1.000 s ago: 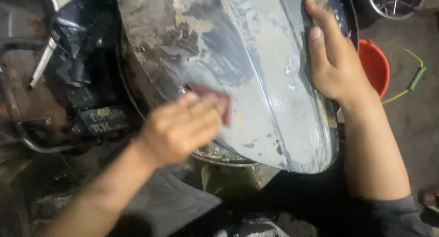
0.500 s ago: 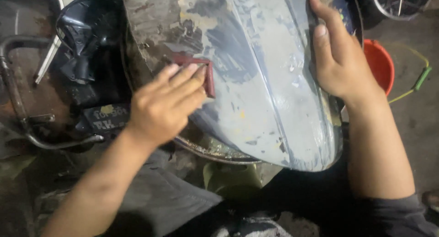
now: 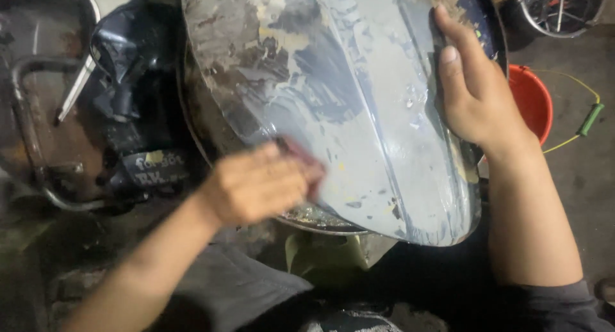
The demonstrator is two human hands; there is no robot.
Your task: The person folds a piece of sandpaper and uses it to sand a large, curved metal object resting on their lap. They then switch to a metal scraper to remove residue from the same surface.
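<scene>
Two hands (image 3: 256,185), one blue-grey panel (image 3: 359,95), one reddish sanding pad (image 3: 301,154), one orange bucket (image 3: 530,98).

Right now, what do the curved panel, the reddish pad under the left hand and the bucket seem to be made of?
Curved panel: probably painted plastic or metal, a dull blue-grey coat flaking to pale patches. Reddish pad: likely sandpaper or an abrasive sheet, though blurred under the left hand. Bucket: seemingly plastic, smooth orange with a thin wire handle.

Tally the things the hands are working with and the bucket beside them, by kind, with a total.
Curved grey-blue panel, steadied by right hand: 1
Reddish sanding pad, under left hand: 1
Orange bucket: 1
Total: 3
</scene>
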